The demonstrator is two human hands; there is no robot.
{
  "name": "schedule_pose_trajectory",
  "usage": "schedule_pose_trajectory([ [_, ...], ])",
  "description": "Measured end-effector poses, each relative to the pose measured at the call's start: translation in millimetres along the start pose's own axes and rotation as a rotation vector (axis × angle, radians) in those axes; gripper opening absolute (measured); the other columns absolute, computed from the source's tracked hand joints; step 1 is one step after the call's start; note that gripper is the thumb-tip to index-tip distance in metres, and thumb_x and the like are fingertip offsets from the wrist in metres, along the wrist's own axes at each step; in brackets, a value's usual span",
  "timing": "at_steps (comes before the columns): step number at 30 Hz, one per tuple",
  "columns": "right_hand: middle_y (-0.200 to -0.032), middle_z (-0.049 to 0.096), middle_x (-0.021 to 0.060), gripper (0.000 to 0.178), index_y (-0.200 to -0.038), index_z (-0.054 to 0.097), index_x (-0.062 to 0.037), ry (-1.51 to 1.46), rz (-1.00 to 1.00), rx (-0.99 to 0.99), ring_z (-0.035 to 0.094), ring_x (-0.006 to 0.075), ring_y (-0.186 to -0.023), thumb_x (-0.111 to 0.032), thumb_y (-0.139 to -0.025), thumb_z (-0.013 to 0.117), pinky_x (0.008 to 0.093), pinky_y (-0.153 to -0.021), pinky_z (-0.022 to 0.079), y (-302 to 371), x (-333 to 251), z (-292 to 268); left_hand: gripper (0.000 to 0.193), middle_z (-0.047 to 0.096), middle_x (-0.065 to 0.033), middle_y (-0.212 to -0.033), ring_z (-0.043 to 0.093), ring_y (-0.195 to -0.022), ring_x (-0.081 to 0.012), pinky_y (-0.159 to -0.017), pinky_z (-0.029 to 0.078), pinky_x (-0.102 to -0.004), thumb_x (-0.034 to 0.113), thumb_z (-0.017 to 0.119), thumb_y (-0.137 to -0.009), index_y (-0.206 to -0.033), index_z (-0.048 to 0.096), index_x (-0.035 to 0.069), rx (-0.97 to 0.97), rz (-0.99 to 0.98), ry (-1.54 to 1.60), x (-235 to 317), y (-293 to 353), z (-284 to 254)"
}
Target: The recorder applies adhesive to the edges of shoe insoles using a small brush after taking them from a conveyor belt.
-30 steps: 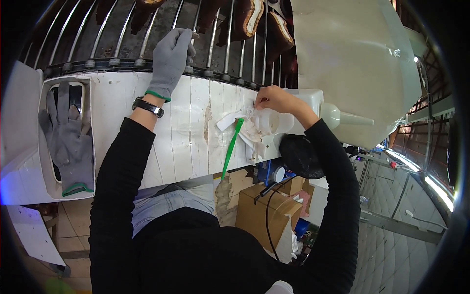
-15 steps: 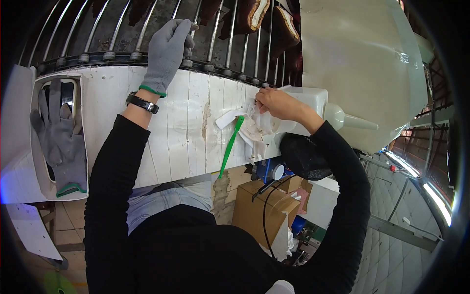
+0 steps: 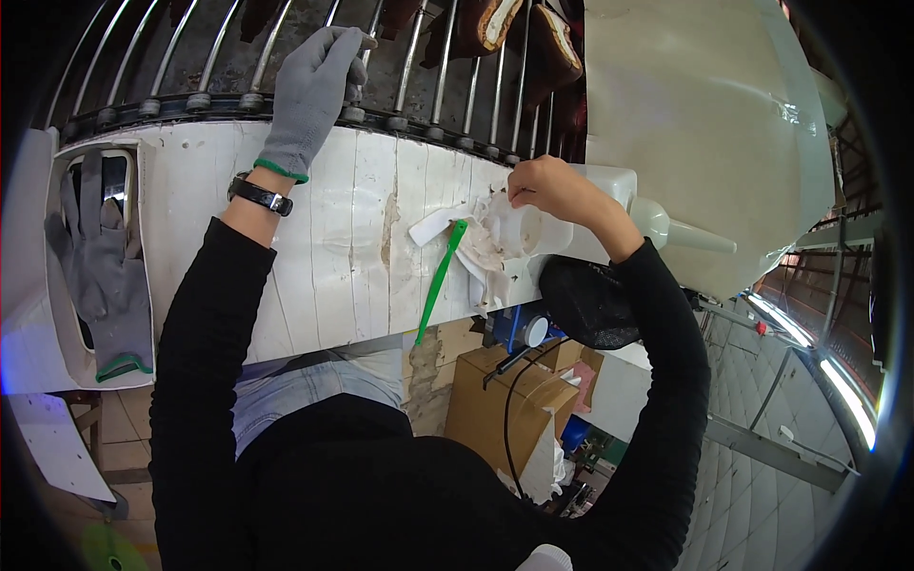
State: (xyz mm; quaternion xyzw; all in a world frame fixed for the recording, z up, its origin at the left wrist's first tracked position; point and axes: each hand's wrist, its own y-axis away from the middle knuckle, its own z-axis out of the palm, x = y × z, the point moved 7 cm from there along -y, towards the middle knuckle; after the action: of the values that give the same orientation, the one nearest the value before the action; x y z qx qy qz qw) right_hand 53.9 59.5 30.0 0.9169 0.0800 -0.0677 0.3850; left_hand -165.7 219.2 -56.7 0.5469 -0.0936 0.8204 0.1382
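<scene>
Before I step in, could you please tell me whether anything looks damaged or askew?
Yes: the white bench has a ragged brownish strip where its surface looks worn away, and the green tool juts slightly past the bench's front edge.

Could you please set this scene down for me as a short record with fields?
Left hand: grey-gloved, over metal bars; unclear whether it holds anything
Left wrist: black-strapped watch
Right hand: bare, fingertips at the upper edge of a translucent white cup
Beside the cup: green stick-like tool, white scraps
Far left: spare grey glove in a white box
</scene>
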Motion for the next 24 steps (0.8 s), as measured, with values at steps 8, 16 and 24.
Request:
schedule_pose_trajectory([
  [8,-0.076,0.058,0.0121,0.008,-0.073,0.055,-0.0008,0.301,-0.085,-0.077,0.060,0.0323,-0.074,-0.004,-0.079,0.060,0.0413,-0.064,0.048,-6,-26,7,0.026,0.058,0.0034,-0.066,0.051,-0.057,-0.0024,-0.053,0.043,-0.0185,0.029,0.051,-0.097,-0.098,0.066,0.007,-0.019,-0.012,0.012,-3,-1,-1],
  [16,-0.085,0.057,0.0148,0.007,-0.083,0.051,0.0013,0.258,-0.063,-0.032,0.057,0.0324,-0.087,-0.004,-0.083,0.056,0.0392,-0.073,0.047,2,-15,19,0.027,0.058,0.0031,-0.066,0.051,-0.055,-0.0029,-0.051,0.043,-0.0183,0.030,0.051,-0.097,-0.097,0.065,0.008,0.009,0.005,0.011,1,1,-1],
  [24,-0.088,0.063,0.0186,0.009,-0.089,0.054,0.0024,0.191,-0.038,0.055,0.061,0.0351,-0.089,-0.004,-0.084,0.058,0.0407,-0.078,0.048,-9,-5,26,0.028,0.059,0.0029,-0.066,0.053,-0.056,-0.0031,-0.053,0.044,-0.0189,0.031,0.051,-0.097,-0.097,0.065,0.008,0.000,0.009,-0.018,0,0,-2],
])
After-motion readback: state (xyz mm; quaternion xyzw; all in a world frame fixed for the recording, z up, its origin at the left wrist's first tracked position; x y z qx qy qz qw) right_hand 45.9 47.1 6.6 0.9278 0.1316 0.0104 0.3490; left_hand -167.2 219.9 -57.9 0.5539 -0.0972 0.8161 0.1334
